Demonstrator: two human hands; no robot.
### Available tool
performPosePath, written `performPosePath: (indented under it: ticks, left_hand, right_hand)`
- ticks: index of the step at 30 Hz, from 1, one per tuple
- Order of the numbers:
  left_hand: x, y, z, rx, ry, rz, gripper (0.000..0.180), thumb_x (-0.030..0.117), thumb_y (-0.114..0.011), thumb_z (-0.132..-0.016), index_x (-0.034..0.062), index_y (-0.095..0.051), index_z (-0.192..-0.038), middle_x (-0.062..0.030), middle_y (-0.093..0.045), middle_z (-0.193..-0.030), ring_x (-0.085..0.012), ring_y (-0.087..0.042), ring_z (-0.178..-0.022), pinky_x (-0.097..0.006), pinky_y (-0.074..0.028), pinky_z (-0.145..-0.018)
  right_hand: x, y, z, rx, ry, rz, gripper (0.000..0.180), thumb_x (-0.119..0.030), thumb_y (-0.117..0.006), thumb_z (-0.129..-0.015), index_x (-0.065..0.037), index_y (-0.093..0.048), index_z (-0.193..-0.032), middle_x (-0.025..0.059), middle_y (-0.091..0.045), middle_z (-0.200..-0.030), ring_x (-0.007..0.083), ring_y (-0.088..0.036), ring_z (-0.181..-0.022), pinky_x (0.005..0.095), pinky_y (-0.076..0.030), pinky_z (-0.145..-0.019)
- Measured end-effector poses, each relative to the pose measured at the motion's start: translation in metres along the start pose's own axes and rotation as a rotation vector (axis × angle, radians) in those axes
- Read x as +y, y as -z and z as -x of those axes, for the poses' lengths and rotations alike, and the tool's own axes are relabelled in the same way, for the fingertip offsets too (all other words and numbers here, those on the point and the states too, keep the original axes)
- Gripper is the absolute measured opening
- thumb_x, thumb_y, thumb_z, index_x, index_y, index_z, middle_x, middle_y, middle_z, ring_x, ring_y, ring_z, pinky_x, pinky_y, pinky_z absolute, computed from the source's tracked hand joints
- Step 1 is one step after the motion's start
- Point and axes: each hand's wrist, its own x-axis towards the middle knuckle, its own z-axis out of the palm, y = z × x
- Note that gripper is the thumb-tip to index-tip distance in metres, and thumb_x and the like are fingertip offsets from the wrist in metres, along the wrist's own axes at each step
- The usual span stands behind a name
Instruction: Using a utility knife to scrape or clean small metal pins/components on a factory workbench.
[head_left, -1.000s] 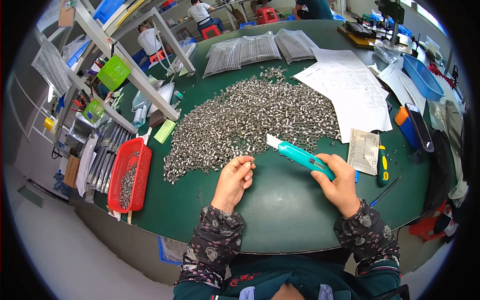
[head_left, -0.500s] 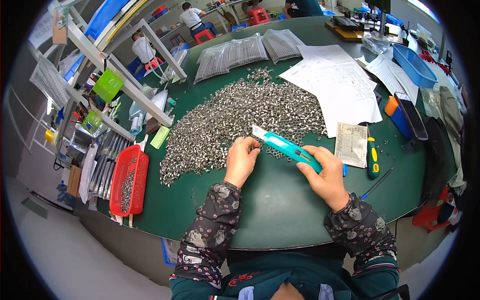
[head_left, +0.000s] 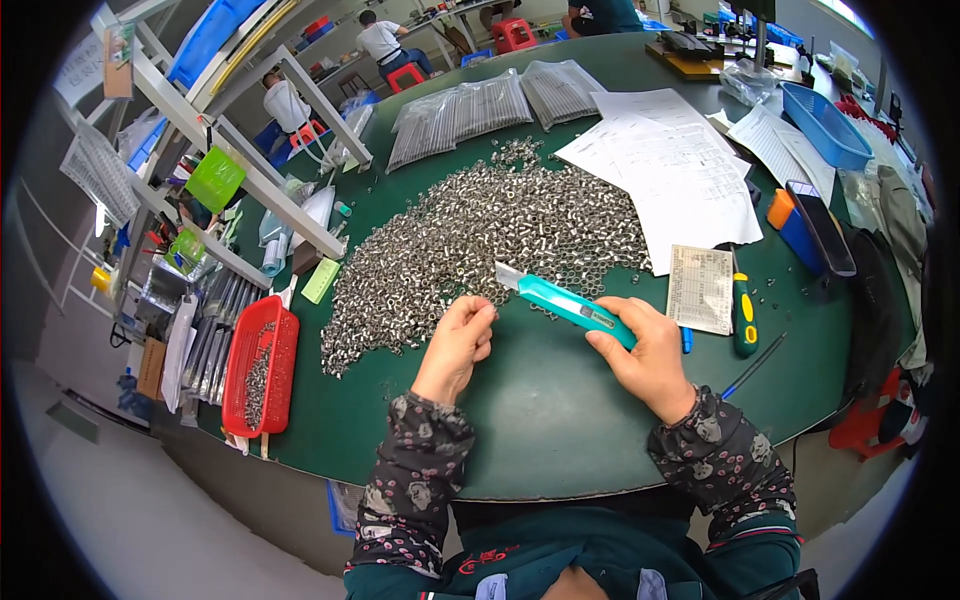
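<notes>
The near edge of the green table curves in front of the person's body. Between this edge and the two hands there is a wide bare surface, so the wrists have open room. On the left, a narrower bare strip lies between the pile of metal rings and the red basket, which stands close to the table's left edge. On the right, the room is tighter: the card, the screwdriver and the pen lie just beyond the right hand.

The right hand is closed around the handle of the knife; its blade points to the left, above the near side of the pile. The left hand has the thumb and fingers pinched together, near the blade tip; I cannot tell whether a ring is between them. The rings lie in the middle of the table, in front of both hands, and more are in the basket.

By count: one knife, one red basket, one card, one screwdriver, one pen, one phone, one blue basket. The bags behind the pile are at least two. The papers are several, overlapping. The rings are too many for counting.
</notes>
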Motion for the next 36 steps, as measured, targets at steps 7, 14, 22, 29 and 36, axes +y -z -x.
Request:
performPosePath:
  ticks: [7,14,22,29,36]
  left_hand:
    - [-0.017,0.025,0.024,-0.079,-0.02,0.371,0.009,0.005,-0.046,-0.086,0.0052,-0.048,-0.095,-0.005,-0.052,-0.081,-0.0018,-0.033,-0.048,-0.014,-0.026,-0.038]
    - [-0.02,0.037,0.021,-0.088,-0.107,0.32,0.011,0.007,-0.046,-0.087,0.0055,-0.05,-0.097,-0.0026,-0.052,-0.08,-0.0011,-0.031,-0.048,-0.014,-0.023,-0.038]
    - [-0.022,0.034,0.02,-0.139,-0.052,0.406,0.011,0.013,-0.049,-0.088,0.0061,-0.05,-0.096,-0.0002,-0.05,-0.075,-0.0013,-0.029,-0.048,-0.014,-0.021,-0.038]
    - [-0.023,0.033,0.021,-0.129,-0.045,0.347,0.011,0.015,-0.049,-0.087,0.0049,-0.051,-0.093,0.0026,-0.047,-0.068,-0.0009,-0.028,-0.046,-0.015,-0.021,-0.039]
    - [-0.025,0.031,0.023,-0.093,-0.042,0.31,0.012,0.016,-0.048,-0.088,0.0043,-0.051,-0.089,0.0026,-0.044,-0.064,-0.0007,-0.028,-0.046,-0.015,-0.022,-0.039]
  right_hand:
    - [-0.003,-0.008,0.009,-0.236,-0.062,-0.038,0.027,-0.02,-0.066,-0.069,-0.004,-0.06,-0.09,0.0116,-0.056,-0.071,0.0285,-0.055,-0.061,0.0345,-0.042,-0.054]
    - [-0.005,-0.008,0.006,-0.464,-0.332,-0.175,0.028,-0.019,-0.066,-0.07,-0.001,-0.061,-0.091,0.0137,-0.061,-0.079,0.024,-0.06,-0.07,0.0303,-0.045,-0.064]
    - [-0.006,-0.008,0.005,-0.516,-0.34,-0.196,0.028,-0.019,-0.066,-0.071,0.0,-0.06,-0.091,0.0139,-0.061,-0.076,0.0215,-0.06,-0.068,0.0295,-0.045,-0.063]
    - [-0.003,-0.01,0.007,-0.544,-0.359,-0.166,0.028,-0.019,-0.065,-0.071,0.0,-0.061,-0.09,0.0139,-0.061,-0.075,0.02,-0.059,-0.067,0.0295,-0.044,-0.061]
    - [-0.005,-0.01,0.01,-0.458,-0.213,0.041,0.026,-0.025,-0.064,-0.071,-0.007,-0.063,-0.09,0.0111,-0.059,-0.073,0.0289,-0.056,-0.064,0.0361,-0.043,-0.057]
